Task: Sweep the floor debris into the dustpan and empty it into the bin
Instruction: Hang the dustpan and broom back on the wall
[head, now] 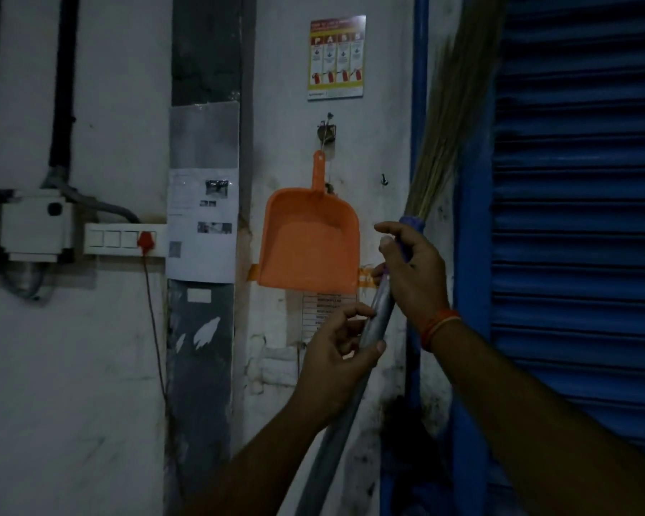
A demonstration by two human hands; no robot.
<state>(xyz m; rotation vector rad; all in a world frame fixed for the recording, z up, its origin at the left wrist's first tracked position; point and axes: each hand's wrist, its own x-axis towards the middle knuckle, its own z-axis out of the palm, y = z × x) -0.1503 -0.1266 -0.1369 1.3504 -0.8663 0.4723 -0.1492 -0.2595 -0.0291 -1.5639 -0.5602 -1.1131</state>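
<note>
An orange dustpan (pixel 309 238) hangs by its handle from a hook (pixel 326 130) on the white wall, mouth downward. A grass broom (pixel 451 117) stands upside down, bristles up against the blue frame, with a grey metal handle (pixel 350 396) slanting down to the left. My right hand (pixel 410 270) grips the handle just below the purple collar. My left hand (pixel 337 351) holds the handle lower down, fingers curled around it. Both hands are just right of the dustpan. No bin or floor debris is in view.
A blue roller shutter (pixel 581 217) fills the right side. A fire-extinguisher poster (pixel 336 57) hangs above the hook. A switch panel (pixel 123 238) with a red plug and cord, electrical boxes and a dark pillar with papers (pixel 202 225) stand on the left.
</note>
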